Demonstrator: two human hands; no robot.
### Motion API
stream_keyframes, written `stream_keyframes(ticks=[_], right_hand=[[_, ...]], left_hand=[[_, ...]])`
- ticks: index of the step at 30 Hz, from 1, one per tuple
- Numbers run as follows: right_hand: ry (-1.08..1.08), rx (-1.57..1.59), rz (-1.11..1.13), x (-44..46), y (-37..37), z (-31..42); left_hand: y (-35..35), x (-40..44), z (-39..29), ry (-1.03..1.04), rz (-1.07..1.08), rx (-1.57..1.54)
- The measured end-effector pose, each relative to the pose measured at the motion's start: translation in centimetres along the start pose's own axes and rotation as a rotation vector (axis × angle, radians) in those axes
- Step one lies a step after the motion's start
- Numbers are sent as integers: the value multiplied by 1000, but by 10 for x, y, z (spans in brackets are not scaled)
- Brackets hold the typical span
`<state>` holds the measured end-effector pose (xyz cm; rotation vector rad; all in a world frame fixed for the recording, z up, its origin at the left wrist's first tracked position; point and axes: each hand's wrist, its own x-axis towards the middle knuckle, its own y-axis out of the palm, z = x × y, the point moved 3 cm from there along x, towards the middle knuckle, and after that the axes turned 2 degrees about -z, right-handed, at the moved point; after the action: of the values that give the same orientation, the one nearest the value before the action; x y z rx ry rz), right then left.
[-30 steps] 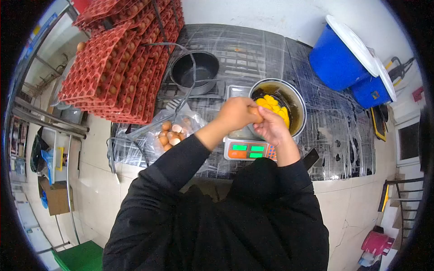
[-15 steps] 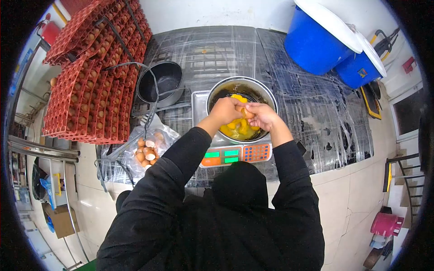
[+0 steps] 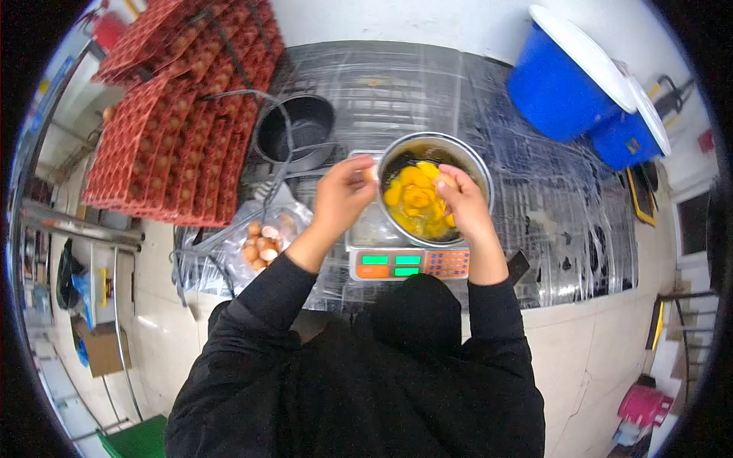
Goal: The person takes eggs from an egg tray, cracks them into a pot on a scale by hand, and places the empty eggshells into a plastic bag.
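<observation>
My left hand [image 3: 343,200] is just left of the metal pot [image 3: 490,191], its fingers closed on what looks like a piece of eggshell [image 3: 370,174]. Over the pot's right side, my right hand [image 3: 467,204] pinches another eggshell piece [image 3: 445,180], partly hidden by the fingers. Several yellow yolks with clear egg white [image 3: 416,200] lie in the pot. Under it is a digital scale [image 3: 372,272] with lit green displays and an orange keypad. To the left, a clear plastic bag [image 3: 233,252] holds several brown eggshells [image 3: 259,247].
Tall stacks of red egg trays [image 3: 164,153] stand at left. Beside them is an empty dark pot [image 3: 296,126], with a cable looping nearby. Blue bins [image 3: 557,80] with white lids are at back right. Plastic wrap covers the work surface [image 3: 550,229].
My hands, together over the pot with an egg, have separated: the left moved out past the rim, the right stayed above the pot. The whole view has shifted slightly.
</observation>
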<state>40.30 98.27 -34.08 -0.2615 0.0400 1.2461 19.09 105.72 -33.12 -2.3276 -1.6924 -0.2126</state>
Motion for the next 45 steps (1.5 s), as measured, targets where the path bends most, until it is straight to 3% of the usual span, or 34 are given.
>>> stream_keyframes(ticks=[1, 3, 4, 7, 10, 12, 15, 17, 19, 21, 23, 28, 32, 35, 37, 40, 43, 44, 45], right_hand=[[112, 110, 89, -14, 19, 16], [35, 76, 300, -29, 69, 34], [-4, 60, 404, -36, 96, 39], [-97, -83, 662, -45, 182, 40], [-186, -424, 719, -38, 260, 35], [-328, -360, 652, -35, 294, 18], [-549, -241, 541, -24, 337, -33], [-386, -297, 607, -37, 336, -30], [-199, -322, 608, -59, 329, -4], [-158, -422, 557, -57, 323, -36], [17, -320, 511, -74, 310, -8], [93, -234, 265, -97, 269, 7], [156, -264, 9, -131, 229, 29], [300, -286, -145, -156, 216, 35], [284, -267, -188, -163, 212, 20], [211, -298, -177, -156, 231, 47], [27, -205, -171, -134, 267, 88], [-79, -114, -164, -128, 286, 113], [-214, -59, -183, -119, 302, 119]], left_hand=[[-31, -11, 2, -26, -103, -79], [-99, -35, 1, -277, -139, 127], [-130, -47, 4, -238, -228, 275], [-203, -76, 39, -480, -147, 520], [-247, -90, 52, -475, -91, 574], [-270, -95, 29, -493, -156, 483], [-316, -86, -52, -198, -333, 288], [-353, -64, -111, 33, -477, 210], [-405, -22, -150, 143, -575, 438], [-461, 37, -169, 193, -662, 684], [-514, 96, -160, 39, -699, 807], [-629, 205, -57, -264, -649, 1059], [-626, 226, -38, -399, -504, 1031], [-611, 225, -55, -547, -692, 972], [-619, 234, -50, -478, -730, 995], [-580, 211, -114, -358, -763, 995], [-506, 179, -165, 74, -605, 938], [-470, 153, -171, 290, -484, 619], [-428, 117, -184, 457, -333, 556]])
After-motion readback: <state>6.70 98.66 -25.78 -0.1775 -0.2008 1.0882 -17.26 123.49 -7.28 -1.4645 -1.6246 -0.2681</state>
